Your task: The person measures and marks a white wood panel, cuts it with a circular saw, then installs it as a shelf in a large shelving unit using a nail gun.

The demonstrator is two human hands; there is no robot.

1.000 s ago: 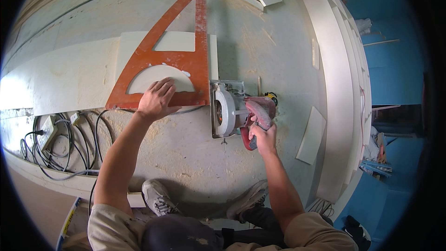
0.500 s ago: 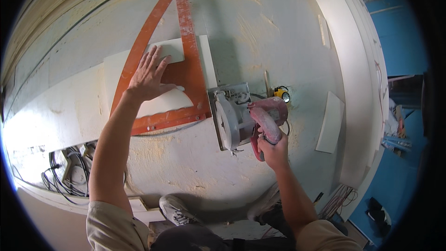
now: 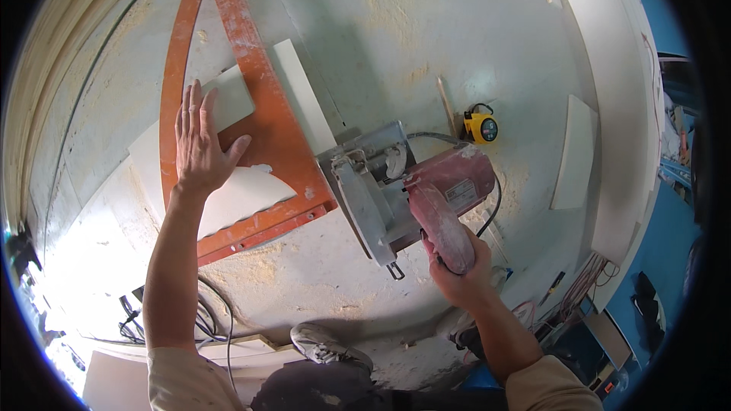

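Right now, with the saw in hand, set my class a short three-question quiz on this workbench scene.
1. True or false: the left hand lies flat on the orange triangular square and the white panel under it.
2. Multiple choice: the right hand grips A) the yellow tape measure, B) the handle of the red circular saw, C) a cable.
3. Fill in: the saw's base plate sits against the ___ edge of the square, as the person sees it.

Key: 1 true; 2 B; 3 right.
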